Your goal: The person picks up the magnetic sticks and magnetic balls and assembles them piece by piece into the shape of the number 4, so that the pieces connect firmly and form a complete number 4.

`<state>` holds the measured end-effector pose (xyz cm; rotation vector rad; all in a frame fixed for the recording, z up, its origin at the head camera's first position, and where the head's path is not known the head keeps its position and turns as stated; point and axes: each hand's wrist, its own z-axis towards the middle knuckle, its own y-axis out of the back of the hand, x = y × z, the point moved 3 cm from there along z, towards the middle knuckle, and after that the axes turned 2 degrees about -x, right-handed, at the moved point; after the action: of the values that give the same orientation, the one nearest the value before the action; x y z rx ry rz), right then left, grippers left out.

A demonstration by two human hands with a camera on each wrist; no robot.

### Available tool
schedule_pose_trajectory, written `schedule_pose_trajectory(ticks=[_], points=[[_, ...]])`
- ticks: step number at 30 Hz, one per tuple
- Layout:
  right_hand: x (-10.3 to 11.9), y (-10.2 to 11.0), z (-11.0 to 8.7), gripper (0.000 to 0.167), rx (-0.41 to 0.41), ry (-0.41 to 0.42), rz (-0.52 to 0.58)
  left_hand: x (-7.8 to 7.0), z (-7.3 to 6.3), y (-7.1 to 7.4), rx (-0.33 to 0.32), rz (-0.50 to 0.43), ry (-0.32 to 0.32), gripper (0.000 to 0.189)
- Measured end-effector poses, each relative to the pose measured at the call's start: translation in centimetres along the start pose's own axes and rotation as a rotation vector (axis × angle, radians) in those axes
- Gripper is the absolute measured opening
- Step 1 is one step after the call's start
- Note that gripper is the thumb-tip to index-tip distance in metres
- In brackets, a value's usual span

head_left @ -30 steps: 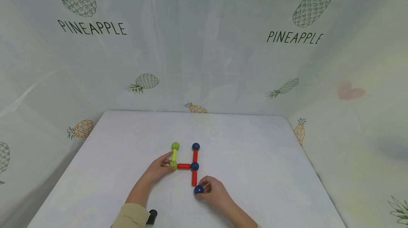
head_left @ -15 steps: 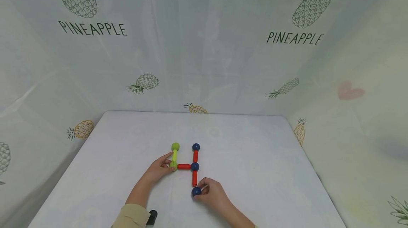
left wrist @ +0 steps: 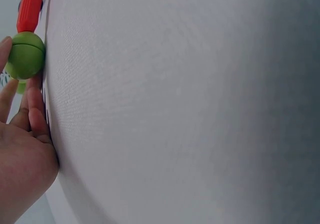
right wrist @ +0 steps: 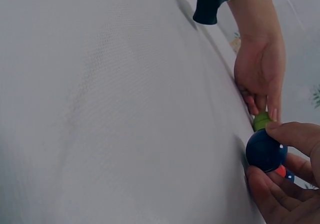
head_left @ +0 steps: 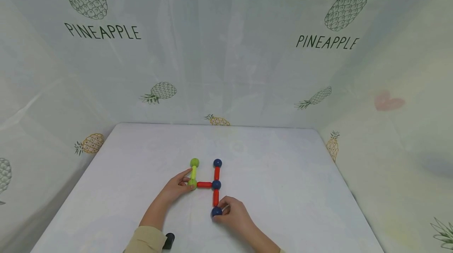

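Observation:
My left hand [head_left: 174, 187] grips the near green ball [left wrist: 25, 57] of a ball-and-rod figure, thumb on its near side and index finger along the green rod [head_left: 193, 172]. That rod leads to a far green ball [head_left: 194, 162]. From the gripped ball a red rod [head_left: 204, 185] runs right to a middle blue ball [head_left: 216, 184]. Two more red rods leave the middle ball: the far one [head_left: 217, 173] ends in a blue ball [head_left: 217, 163], the near one [head_left: 216, 198] points toward me. My right hand [head_left: 237, 214] pinches another blue ball [right wrist: 265, 150] right at the near rod's end.
The figure lies on a white-covered table [head_left: 283, 174]. A black object [head_left: 169, 240] shows by the left sleeve [head_left: 146, 240]. Behind the table and along its sides hangs a pale cloth [head_left: 226, 48] printed with pineapples.
The right hand has moved the blue ball slightly left, then up to the near red rod's end, closing the gap in the head view. The left hand keeps its place on the green ball.

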<state>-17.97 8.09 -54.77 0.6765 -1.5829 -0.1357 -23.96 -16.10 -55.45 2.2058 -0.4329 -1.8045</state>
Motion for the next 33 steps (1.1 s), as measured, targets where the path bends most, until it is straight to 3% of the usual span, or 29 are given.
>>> schedule_pose_trajectory(ticks=[33], points=[[0.47,-0.53,0.28,0.029,-0.021,0.0,-0.081,-0.14,-0.01,-0.13,-0.007,0.017,-0.006,0.068]])
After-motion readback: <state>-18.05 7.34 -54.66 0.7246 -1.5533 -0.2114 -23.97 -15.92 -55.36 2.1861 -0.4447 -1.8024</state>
